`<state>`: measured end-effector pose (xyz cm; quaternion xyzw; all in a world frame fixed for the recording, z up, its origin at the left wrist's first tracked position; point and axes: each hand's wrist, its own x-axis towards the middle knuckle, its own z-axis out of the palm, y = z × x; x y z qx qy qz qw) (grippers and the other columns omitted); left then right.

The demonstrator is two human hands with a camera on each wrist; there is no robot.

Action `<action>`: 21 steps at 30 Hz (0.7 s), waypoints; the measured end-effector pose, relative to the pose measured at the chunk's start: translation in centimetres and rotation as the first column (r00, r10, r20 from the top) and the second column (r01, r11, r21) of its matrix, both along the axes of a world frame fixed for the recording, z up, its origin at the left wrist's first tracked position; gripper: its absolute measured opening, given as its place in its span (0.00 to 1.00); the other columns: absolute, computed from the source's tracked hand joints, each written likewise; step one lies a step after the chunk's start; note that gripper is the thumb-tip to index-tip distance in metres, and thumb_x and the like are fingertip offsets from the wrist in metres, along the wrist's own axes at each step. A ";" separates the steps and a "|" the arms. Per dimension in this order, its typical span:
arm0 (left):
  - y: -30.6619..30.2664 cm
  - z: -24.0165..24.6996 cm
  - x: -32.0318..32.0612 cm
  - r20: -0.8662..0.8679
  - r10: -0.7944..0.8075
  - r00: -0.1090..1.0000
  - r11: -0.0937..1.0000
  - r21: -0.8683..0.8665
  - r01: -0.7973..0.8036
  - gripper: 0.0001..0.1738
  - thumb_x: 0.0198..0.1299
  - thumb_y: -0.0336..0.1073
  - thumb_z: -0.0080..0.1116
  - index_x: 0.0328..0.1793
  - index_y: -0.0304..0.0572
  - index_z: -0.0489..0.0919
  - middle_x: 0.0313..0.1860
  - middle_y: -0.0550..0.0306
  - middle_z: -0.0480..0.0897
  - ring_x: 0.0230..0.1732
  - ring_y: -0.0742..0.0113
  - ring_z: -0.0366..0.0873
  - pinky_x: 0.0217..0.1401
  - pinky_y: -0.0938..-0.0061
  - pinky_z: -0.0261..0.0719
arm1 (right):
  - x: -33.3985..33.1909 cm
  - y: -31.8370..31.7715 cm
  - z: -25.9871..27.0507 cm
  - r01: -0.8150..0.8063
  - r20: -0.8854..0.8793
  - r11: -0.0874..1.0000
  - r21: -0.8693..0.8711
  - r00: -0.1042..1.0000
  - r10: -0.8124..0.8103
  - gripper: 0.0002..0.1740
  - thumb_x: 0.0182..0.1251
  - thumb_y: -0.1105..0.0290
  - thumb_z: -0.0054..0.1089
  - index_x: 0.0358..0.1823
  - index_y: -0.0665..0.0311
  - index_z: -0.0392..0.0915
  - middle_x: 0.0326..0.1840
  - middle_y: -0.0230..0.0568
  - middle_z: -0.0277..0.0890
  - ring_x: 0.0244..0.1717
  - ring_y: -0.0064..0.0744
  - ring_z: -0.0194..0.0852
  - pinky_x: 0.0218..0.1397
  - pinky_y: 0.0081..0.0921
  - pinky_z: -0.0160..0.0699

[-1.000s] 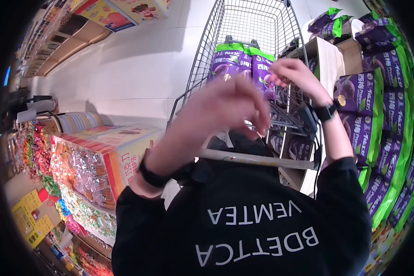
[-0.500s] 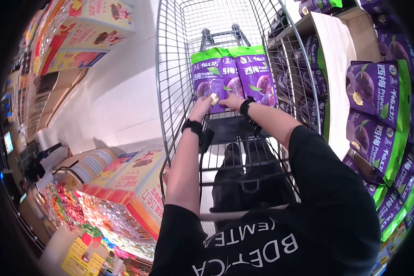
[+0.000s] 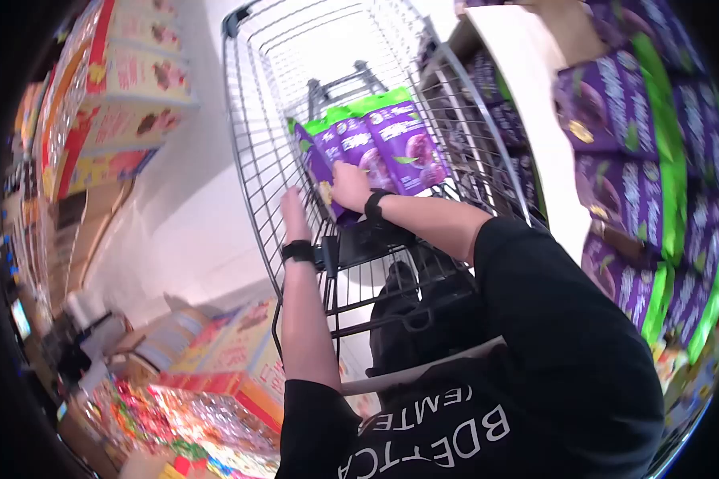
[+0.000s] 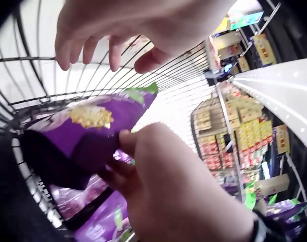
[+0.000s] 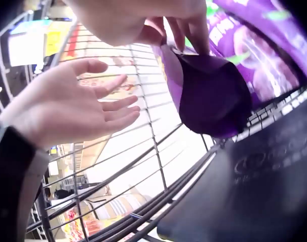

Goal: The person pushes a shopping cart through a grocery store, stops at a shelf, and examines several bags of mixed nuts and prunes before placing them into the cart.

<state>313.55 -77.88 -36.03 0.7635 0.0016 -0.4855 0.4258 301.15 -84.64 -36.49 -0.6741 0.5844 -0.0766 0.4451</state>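
Purple bag point(image 3: 312, 158) in right hand point(image 3: 350, 188) near wire cart wall point(image 3: 262, 164), left hand point(image 3: 294, 215) wide.

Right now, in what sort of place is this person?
Probably a supermarket: there is a wire shopping cart, many matching purple bags stacked at the right, and a display of wrapped candy at the left.

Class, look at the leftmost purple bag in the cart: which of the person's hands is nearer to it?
The right. The right hand grips the bag by its edge; the left hand is open to its left, not touching it.
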 end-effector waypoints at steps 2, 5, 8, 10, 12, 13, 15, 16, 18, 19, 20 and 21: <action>-0.8 3.3 1.2 -0.128 0.020 0.992 0.997 -0.069 -0.029 0.22 0.54 0.51 0.50 0.51 0.50 0.70 0.55 0.61 0.68 0.50 0.65 0.64 0.54 0.70 0.62 | -1.1 -1.3 5.0 -0.039 0.017 0.997 -0.071 0.999 0.041 0.11 0.49 0.69 0.58 0.30 0.68 0.70 0.27 0.54 0.75 0.33 0.55 0.74 0.35 0.45 0.71; -2.2 7.9 3.1 -0.209 -0.082 0.974 0.960 -0.279 0.021 0.27 0.55 0.54 0.51 0.55 0.46 0.67 0.57 0.55 0.67 0.54 0.60 0.64 0.58 0.67 0.63 | -3.0 -1.9 13.2 -0.041 0.132 0.970 -0.241 0.988 0.074 0.12 0.50 0.68 0.57 0.32 0.69 0.69 0.27 0.56 0.74 0.32 0.57 0.74 0.33 0.47 0.70; -4.2 13.0 2.8 -0.204 -0.156 0.966 0.939 -0.333 0.081 0.34 0.55 0.57 0.52 0.63 0.48 0.62 0.59 0.53 0.65 0.58 0.57 0.63 0.60 0.63 0.61 | -6.9 0.1 24.2 0.033 0.302 0.923 -0.382 0.949 0.091 0.08 0.54 0.73 0.52 0.34 0.68 0.69 0.25 0.56 0.73 0.29 0.57 0.73 0.31 0.46 0.69; -4.6 18.8 0.9 -0.255 -0.216 0.942 0.897 -0.433 0.089 0.39 0.55 0.57 0.53 0.68 0.48 0.56 0.63 0.50 0.61 0.62 0.54 0.60 0.63 0.60 0.58 | -9.5 2.2 30.3 0.106 0.418 0.874 -0.475 0.901 0.117 0.05 0.56 0.75 0.50 0.35 0.67 0.69 0.24 0.55 0.73 0.27 0.56 0.73 0.29 0.43 0.68; -2.3 24.7 -2.2 0.136 -0.447 0.884 0.592 -0.696 0.406 0.43 0.56 0.55 0.52 0.73 0.48 0.48 0.70 0.47 0.52 0.69 0.50 0.51 0.68 0.56 0.51 | -12.8 6.1 36.9 0.171 0.500 0.893 -0.417 0.863 0.069 0.06 0.58 0.76 0.47 0.36 0.68 0.68 0.23 0.55 0.71 0.28 0.54 0.72 0.31 0.41 0.67; -0.1 27.8 -4.4 0.565 -0.431 0.704 0.207 -0.697 0.686 0.45 0.57 0.55 0.52 0.74 0.48 0.44 0.73 0.45 0.47 0.73 0.48 0.45 0.71 0.54 0.46 | -14.1 7.8 37.8 0.252 0.575 0.839 -0.482 0.814 0.086 0.05 0.59 0.75 0.47 0.36 0.67 0.68 0.24 0.51 0.72 0.25 0.48 0.71 0.28 0.37 0.66; 2.0 33.2 -6.8 0.788 -0.276 0.551 -0.154 -0.602 0.784 0.44 0.60 0.47 0.51 0.74 0.43 0.41 0.75 0.45 0.40 0.74 0.50 0.40 0.73 0.57 0.41 | -16.9 11.9 41.0 0.329 0.673 0.833 -0.444 0.737 0.068 0.05 0.61 0.73 0.48 0.35 0.67 0.67 0.25 0.44 0.72 0.22 0.35 0.68 0.25 0.31 0.64; 3.2 33.5 -6.9 0.791 -0.288 0.540 -0.182 -0.599 0.780 0.44 0.60 0.47 0.51 0.74 0.43 0.41 0.75 0.45 0.40 0.74 0.50 0.40 0.73 0.57 0.41 | -18.4 13.9 42.2 0.310 0.697 0.889 -0.338 0.717 0.015 0.04 0.62 0.73 0.48 0.37 0.66 0.67 0.27 0.38 0.72 0.21 0.24 0.65 0.24 0.26 0.63; 7.1 33.3 -4.5 0.781 -0.374 0.500 -0.107 -0.572 0.813 0.43 0.59 0.43 0.54 0.73 0.38 0.44 0.73 0.45 0.47 0.72 0.52 0.47 0.72 0.60 0.43 | -20.5 17.6 43.5 0.313 0.721 0.909 -0.276 0.692 -0.020 0.05 0.63 0.73 0.48 0.38 0.65 0.67 0.26 0.33 0.70 0.21 0.19 0.59 0.25 0.22 0.61; 8.7 33.4 -3.6 0.774 -0.417 0.477 -0.070 -0.550 0.832 0.43 0.58 0.41 0.55 0.73 0.36 0.45 0.72 0.45 0.50 0.71 0.54 0.50 0.72 0.61 0.44 | -21.4 19.4 43.7 0.288 0.743 0.935 -0.208 0.668 -0.040 0.05 0.64 0.73 0.48 0.39 0.64 0.66 0.26 0.27 0.68 0.21 0.14 0.53 0.25 0.18 0.59; 10.6 34.0 -3.5 0.861 -0.305 0.408 -0.096 -0.454 0.886 0.37 0.59 0.40 0.54 0.70 0.35 0.50 0.67 0.47 0.57 0.67 0.56 0.56 0.69 0.62 0.51 | -22.1 21.1 43.6 0.282 0.798 0.952 -0.117 0.597 -0.079 0.08 0.65 0.73 0.48 0.44 0.64 0.65 0.30 0.28 0.72 0.24 0.14 0.60 0.28 0.19 0.62; 12.2 35.0 -4.4 0.926 -0.187 0.329 -0.115 -0.353 0.928 0.33 0.61 0.39 0.53 0.68 0.33 0.56 0.62 0.48 0.64 0.63 0.59 0.63 0.67 0.62 0.57 | -22.5 22.4 43.0 0.287 0.808 0.940 -0.186 0.589 -0.020 0.14 0.64 0.71 0.52 0.49 0.64 0.64 0.35 0.34 0.77 0.28 0.17 0.69 0.32 0.20 0.68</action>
